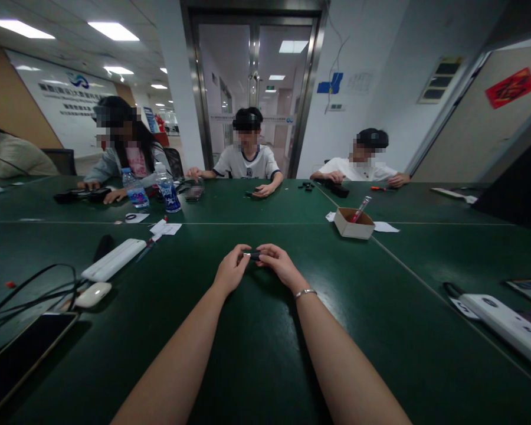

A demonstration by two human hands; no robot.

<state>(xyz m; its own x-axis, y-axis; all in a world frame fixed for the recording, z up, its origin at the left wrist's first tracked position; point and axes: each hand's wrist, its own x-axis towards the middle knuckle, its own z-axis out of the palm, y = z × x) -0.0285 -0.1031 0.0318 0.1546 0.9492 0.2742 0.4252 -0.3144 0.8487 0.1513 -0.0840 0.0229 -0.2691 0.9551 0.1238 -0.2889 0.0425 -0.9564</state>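
Just above the green table (256, 330), my two hands meet in the middle of the head view. Between them is a small black piece with a shiny silver end (253, 256); its exact kind is too small to make out. My left hand (232, 269) pinches the silver end between thumb and fingers. The black end is gripped by the fingers of my right hand (279, 265), which has a silver bracelet (305, 293) at the wrist. My fingertips hide part of the piece.
A phone (30, 339), a white case (94, 294), cables and a white power bank (115, 260) lie at left. Ahead right stands a small cardboard box (354, 223). Another white power bank (508, 321) is at right. Two bottles (168, 192) and several people are across the table.
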